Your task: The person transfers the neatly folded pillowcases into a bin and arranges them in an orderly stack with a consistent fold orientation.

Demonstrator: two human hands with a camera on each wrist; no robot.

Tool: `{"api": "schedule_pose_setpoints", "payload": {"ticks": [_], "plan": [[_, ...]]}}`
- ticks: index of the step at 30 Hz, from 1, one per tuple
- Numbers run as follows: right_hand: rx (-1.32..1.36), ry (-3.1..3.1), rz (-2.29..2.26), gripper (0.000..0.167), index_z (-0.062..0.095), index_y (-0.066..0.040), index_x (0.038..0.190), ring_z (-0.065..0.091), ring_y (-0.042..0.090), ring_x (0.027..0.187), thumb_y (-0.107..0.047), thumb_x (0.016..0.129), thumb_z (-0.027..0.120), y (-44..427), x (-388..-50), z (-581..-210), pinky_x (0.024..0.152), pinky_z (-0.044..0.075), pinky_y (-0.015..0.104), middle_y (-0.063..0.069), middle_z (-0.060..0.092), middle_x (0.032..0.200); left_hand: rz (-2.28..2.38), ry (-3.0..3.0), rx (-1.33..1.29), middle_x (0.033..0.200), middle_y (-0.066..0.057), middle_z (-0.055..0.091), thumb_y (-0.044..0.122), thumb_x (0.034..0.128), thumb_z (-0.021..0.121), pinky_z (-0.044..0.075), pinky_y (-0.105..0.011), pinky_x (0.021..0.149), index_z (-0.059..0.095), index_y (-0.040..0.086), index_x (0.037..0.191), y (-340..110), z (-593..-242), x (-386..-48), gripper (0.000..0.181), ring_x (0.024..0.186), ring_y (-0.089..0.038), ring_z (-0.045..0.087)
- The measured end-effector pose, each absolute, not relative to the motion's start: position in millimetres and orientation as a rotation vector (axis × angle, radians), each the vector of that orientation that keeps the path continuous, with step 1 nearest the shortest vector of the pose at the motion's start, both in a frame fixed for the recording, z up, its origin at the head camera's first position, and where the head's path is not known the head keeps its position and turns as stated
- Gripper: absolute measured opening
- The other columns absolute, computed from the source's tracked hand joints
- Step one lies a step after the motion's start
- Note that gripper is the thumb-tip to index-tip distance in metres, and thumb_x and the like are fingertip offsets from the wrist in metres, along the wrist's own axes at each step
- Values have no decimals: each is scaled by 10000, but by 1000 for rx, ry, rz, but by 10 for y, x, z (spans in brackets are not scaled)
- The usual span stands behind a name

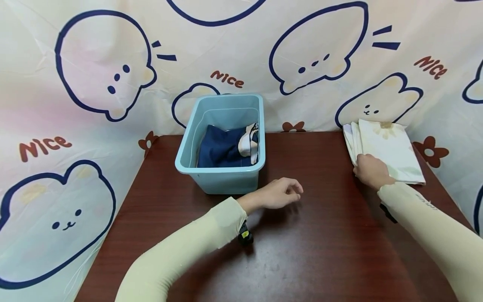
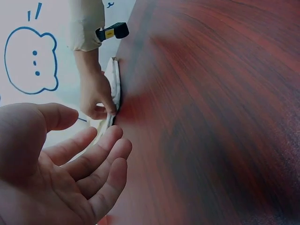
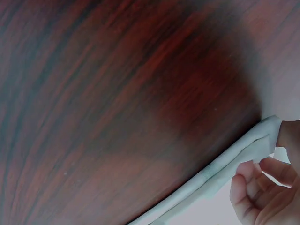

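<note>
At the right of the head view lies a folded white cloth with a pale flower print, its layers stacked along the left side. My right hand pinches the near part of that left edge; the same right hand shows in the left wrist view, fingers at the cloth's edge. In the right wrist view the right hand has curled fingers beside the folded layers. Over the middle of the table hovers my left hand, fingers loosely bent and holding nothing.
A light blue plastic bin stands left of centre at the back, with dark blue fabric and a pale patterned piece inside. The dark red wooden table meets a printed cloth backdrop behind and at both sides.
</note>
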State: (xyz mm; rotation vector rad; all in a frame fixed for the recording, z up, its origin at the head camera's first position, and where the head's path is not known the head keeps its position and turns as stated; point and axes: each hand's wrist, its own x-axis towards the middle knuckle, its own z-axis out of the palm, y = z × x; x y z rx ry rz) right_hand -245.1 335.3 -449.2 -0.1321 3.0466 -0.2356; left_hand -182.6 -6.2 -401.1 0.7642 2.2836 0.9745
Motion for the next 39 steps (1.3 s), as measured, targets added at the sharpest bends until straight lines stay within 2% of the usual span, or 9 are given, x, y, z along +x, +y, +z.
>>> {"api": "schedule_pose_setpoints", "payload": {"ticks": [3,8,13,17,21,27,39], "plan": [[-126,3042,-264,141,557,66,852,645,443,759,-71,888,551,3352,-2444,-4523,648,505,574,284,626,832,961,2284,770,1078,18,716,192,1027,571,482,-215,747,651,100,1246,-48,-4039,-1832,250,878,-73,619],[-141,3022,-339,145,509,-3,790,578,331,669,-107,878,557,3300,-2397,-4556,621,477,514,184,584,738,966,2277,774,1113,2,721,190,1030,565,489,-227,771,650,95,1254,-52,-4072,-1850,258,933,-82,633],[-169,2997,-377,158,479,-27,780,519,280,628,-122,871,567,3173,-2322,-4552,584,441,442,123,530,690,982,2263,764,1105,-17,724,187,1031,561,480,-236,752,646,85,1257,-71,-4083,-1860,262,901,-94,628],[-204,2990,-406,181,446,-52,750,451,234,601,-119,837,589,3085,-2272,-4562,547,364,359,65,454,649,986,2259,754,1102,-20,722,183,1029,563,476,-229,727,648,84,1253,-70,-4093,-1857,259,851,-85,616],[-233,2967,-440,208,418,-71,745,397,200,601,-119,821,605,3039,-2220,-4562,552,299,313,21,388,646,987,2260,755,1120,-31,726,180,1025,565,479,-219,722,652,79,1247,-68,-4111,-1855,260,871,-119,651],[-258,2934,-459,208,448,-62,771,432,191,619,-127,827,638,2973,-2127,-4544,574,326,301,32,442,669,1024,2229,748,1162,-100,723,164,1028,552,494,-219,713,641,54,1256,-59,-4141,-1869,268,980,-286,703],[-390,2902,-533,215,475,-78,767,438,159,621,-117,825,679,2785,-1951,-4535,598,349,294,12,467,669,1055,2194,719,1151,-140,725,157,1037,546,507,-224,724,636,32,1255,-32,-4187,-1872,266,1021,-318,698]]}}
